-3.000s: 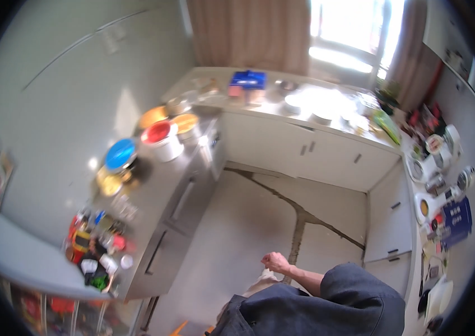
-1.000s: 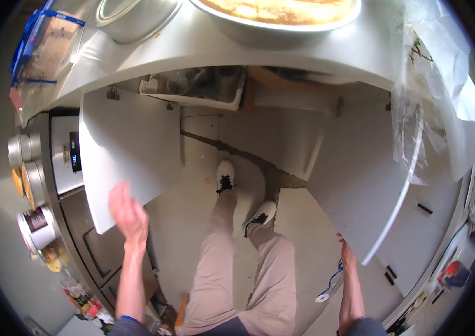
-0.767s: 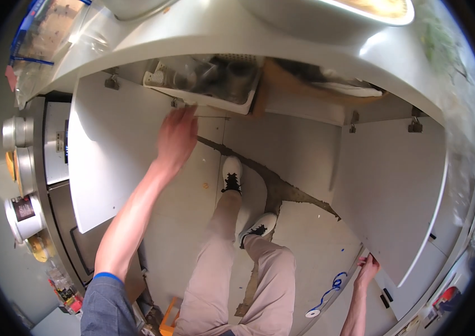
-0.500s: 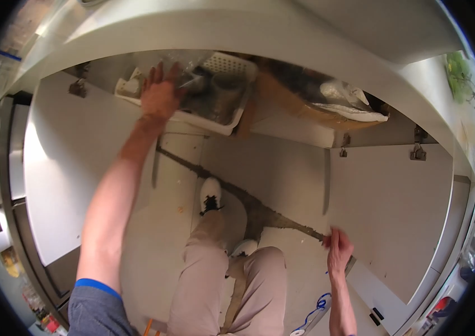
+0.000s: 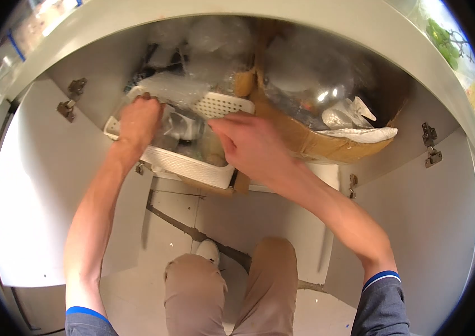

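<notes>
As hands (image 5: 139, 120) (image 5: 254, 148) curl by edges of the basket (image 5: 192, 166), grip unclear, doors (image 5: 411, 224) wide apart

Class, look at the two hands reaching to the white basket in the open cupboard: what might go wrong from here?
1. The white basket is loaded with loose things, with the left hand over its left part and the right hand at its right; an uneven pull might tip it toward the knees below.
2. A white item lies along the front edge of the cardboard box; a bump might knock it off.
</notes>
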{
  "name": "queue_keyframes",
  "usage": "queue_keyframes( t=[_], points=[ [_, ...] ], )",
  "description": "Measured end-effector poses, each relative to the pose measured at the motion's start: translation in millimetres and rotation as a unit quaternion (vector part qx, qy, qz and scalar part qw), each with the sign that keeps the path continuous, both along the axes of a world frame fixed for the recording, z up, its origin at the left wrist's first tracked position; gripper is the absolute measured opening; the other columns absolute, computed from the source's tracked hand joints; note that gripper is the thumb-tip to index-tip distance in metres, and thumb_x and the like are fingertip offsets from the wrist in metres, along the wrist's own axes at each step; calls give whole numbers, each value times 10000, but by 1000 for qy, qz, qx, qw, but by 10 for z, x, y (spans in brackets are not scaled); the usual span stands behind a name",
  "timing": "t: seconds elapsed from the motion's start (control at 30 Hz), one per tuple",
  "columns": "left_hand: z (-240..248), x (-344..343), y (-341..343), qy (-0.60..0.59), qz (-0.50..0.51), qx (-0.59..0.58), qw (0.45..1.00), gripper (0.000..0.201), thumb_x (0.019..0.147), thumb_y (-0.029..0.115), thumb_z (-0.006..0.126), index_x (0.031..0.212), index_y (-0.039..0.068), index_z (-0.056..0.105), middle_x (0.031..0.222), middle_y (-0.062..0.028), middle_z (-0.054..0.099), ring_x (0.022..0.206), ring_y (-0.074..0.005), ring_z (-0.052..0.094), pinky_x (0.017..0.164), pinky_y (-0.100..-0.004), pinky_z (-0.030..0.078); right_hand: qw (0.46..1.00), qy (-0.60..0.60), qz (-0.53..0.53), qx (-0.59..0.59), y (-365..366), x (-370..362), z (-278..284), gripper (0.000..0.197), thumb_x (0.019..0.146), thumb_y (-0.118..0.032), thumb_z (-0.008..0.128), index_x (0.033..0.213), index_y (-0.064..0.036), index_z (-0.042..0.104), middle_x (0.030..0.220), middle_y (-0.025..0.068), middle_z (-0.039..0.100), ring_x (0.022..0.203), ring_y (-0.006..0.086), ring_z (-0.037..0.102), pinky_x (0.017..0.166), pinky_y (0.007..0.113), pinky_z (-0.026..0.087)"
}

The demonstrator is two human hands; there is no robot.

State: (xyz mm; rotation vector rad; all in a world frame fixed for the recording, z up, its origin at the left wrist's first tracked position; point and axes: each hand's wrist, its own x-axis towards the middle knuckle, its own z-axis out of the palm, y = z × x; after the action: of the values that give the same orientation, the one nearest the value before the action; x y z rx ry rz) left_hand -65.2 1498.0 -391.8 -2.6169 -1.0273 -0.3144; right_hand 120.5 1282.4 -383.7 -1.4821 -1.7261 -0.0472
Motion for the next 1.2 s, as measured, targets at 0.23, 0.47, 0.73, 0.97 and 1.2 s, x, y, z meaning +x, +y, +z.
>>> queue_keyframes(
  t=[0.23, 0.47, 0.73, 0.97, 1.2],
  points=[
    [232, -186, -121, -78, -18, 66, 995, 159, 1011, 166, 562, 1003, 22, 630, 974, -167, 673, 876, -381, 681, 748, -462, 567, 997, 6, 53, 50, 862, -354, -59, 220, 770, 43, 624, 976, 24, 698, 901, 196, 681, 886, 385, 683, 791, 473, 560],
    [395, -35, -229, -136, -29, 87, 986, 65, 923, 101, 633, 947, 41, 631, 1001, -108, 697, 976, -306, 687, 724, -438, 574, 977, 186, -17, -104, 1491, -594, 108, 253, 793, -4, 703, 1040, -15, 760, 1032, 267, 714, 977, 411, 704, 859, 462, 568],
    [366, -240, 22, -126, -129, -158, 971, 350, 846, -10, 637, 1192, 4, 680, 1094, -239, 683, 1088, -421, 640, 891, -504, 537, 977, 195, 46, -77, 1496, -409, -62, 281, 795, -45, 765, 1075, -35, 779, 952, 247, 733, 894, 372, 732, 826, 429, 575],
    [233, -70, 162, 32, -124, 8, 992, 305, 826, -17, 617, 1115, 28, 702, 1038, -183, 679, 1019, -374, 660, 855, -466, 560, 994, 62, 7, -95, 1314, -248, 15, 130, 785, -34, 721, 862, 70, 735, 901, 274, 711, 870, 427, 714, 817, 491, 572],
    [455, -129, 165, 199, -126, -2, 972, 336, 824, 42, 661, 1153, 80, 722, 1078, -153, 692, 1017, -335, 679, 857, -432, 576, 934, -248, -199, 165, 375, 664, 630, 95, 797, -56, 637, 826, -2, 709, 877, 240, 706, 840, 394, 707, 732, 477, 581]
  ],
)
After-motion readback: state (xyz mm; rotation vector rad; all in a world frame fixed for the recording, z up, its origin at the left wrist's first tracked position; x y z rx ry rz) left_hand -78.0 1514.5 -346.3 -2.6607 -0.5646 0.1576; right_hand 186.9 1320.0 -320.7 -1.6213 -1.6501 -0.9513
